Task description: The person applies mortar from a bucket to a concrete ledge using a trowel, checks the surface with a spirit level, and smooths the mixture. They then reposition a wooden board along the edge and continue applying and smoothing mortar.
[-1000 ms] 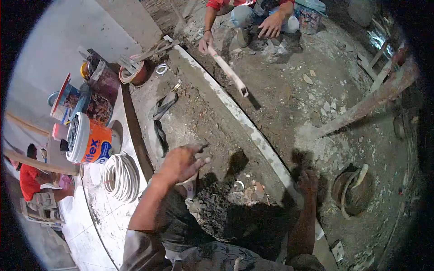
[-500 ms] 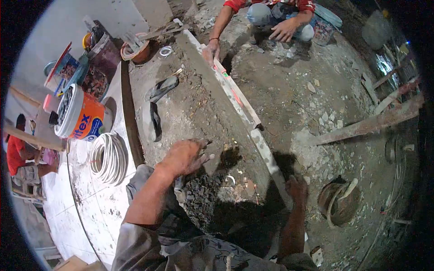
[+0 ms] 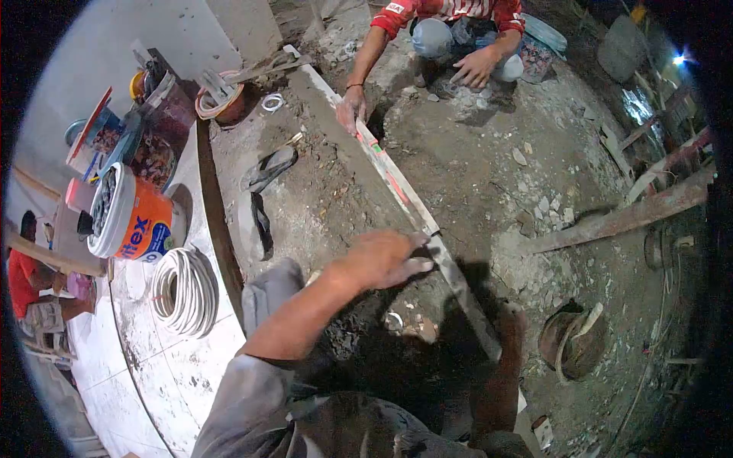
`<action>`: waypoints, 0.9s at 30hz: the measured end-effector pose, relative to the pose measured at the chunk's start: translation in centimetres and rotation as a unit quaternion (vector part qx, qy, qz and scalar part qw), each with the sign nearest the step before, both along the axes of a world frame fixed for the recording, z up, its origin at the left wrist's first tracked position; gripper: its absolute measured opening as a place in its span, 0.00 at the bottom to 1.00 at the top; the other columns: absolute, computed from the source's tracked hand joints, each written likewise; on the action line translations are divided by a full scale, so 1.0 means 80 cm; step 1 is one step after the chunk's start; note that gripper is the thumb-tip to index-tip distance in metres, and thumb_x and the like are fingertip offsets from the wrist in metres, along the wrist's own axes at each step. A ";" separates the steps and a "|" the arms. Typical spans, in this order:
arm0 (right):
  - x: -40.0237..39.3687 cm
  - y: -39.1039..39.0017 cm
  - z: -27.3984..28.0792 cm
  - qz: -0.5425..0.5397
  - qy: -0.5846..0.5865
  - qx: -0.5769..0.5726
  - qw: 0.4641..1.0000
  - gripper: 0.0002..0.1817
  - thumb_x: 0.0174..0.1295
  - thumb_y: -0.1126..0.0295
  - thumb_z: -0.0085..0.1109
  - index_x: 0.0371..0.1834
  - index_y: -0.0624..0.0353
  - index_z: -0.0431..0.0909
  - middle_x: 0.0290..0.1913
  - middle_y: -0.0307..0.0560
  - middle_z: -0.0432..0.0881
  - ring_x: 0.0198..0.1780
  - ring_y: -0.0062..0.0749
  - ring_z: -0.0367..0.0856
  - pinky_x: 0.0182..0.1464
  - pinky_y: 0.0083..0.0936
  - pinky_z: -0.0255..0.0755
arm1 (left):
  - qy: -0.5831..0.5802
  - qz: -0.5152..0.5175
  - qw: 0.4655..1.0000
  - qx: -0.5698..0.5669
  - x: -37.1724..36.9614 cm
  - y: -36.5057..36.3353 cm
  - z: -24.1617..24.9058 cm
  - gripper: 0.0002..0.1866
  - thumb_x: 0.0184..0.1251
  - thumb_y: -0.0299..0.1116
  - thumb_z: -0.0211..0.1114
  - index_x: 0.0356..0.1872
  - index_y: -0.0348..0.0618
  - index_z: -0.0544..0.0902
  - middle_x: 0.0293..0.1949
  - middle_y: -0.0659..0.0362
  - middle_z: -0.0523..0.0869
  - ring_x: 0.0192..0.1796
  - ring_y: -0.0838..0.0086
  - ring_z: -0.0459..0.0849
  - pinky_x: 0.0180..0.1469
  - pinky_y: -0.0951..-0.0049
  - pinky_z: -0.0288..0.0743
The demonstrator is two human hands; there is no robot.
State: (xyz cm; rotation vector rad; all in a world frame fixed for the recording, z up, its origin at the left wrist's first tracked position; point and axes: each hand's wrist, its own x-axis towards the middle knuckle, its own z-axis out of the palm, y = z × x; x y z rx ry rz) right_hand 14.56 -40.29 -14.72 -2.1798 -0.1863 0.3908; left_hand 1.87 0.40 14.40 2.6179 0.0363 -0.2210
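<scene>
A long, narrow straight bar [image 3: 467, 294], patched with grey mortar, runs diagonally across the dirt floor. On its upper stretch lies a spirit level [image 3: 398, 179] with red and green marks. My left hand [image 3: 385, 258] is open, its fingers and thumb stretched toward the bar close to the level's near end. Down at the bar's near end, my right hand [image 3: 510, 324] is in deep shadow right beside the edge, its fingers hidden. Opposite me, a co-worker's hand [image 3: 352, 109] grips the far end of the level.
Coiled white cable [image 3: 183, 293] and a paint bucket [image 3: 143, 212] stand on the tiles at left. A dark sandal [image 3: 272, 166] lies on the dirt. To the right are a rusty round container [image 3: 563, 343] and a slanting wooden pole [image 3: 622, 221].
My left hand has swung right from above the dirt to the bar. My right hand has stayed near the bar's lower end. The co-worker's hand still holds the level.
</scene>
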 end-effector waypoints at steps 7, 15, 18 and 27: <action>-0.021 -0.018 0.026 -0.048 -0.184 -0.332 0.924 0.21 0.57 0.57 0.54 0.39 0.68 0.78 0.28 0.59 0.80 0.27 0.50 0.75 0.34 0.39 0.69 | -0.202 -0.100 0.962 -0.156 0.071 0.039 -0.110 0.21 0.59 0.48 0.55 0.47 0.46 0.78 0.39 0.46 0.82 0.44 0.50 0.79 0.48 0.56 0.72; -0.044 0.073 0.079 -0.210 -0.018 -0.284 0.936 0.17 0.56 0.65 0.55 0.44 0.66 0.75 0.41 0.62 0.76 0.45 0.48 0.73 0.42 0.44 0.69 | -0.053 -0.155 0.981 -0.102 0.151 0.074 -0.208 0.20 0.53 0.48 0.61 0.33 0.39 0.80 0.31 0.46 0.82 0.39 0.53 0.82 0.42 0.56 0.75; -0.052 0.107 0.069 -0.254 -0.026 -0.216 0.942 0.22 0.56 0.67 0.56 0.53 0.66 0.71 0.47 0.67 0.75 0.49 0.56 0.75 0.47 0.47 0.70 | -0.018 -0.196 0.975 -0.103 0.164 0.093 -0.223 0.18 0.51 0.45 0.61 0.30 0.38 0.79 0.28 0.46 0.82 0.37 0.52 0.82 0.41 0.56 0.76; -0.089 0.261 0.143 -0.239 -0.051 -0.227 0.943 0.13 0.60 0.66 0.57 0.40 0.67 0.77 0.36 0.52 0.81 0.36 0.36 0.76 0.42 0.32 0.69 | -0.013 -0.179 0.977 -0.113 0.182 0.127 -0.238 0.16 0.48 0.43 0.63 0.30 0.39 0.79 0.28 0.47 0.82 0.35 0.52 0.82 0.38 0.56 0.76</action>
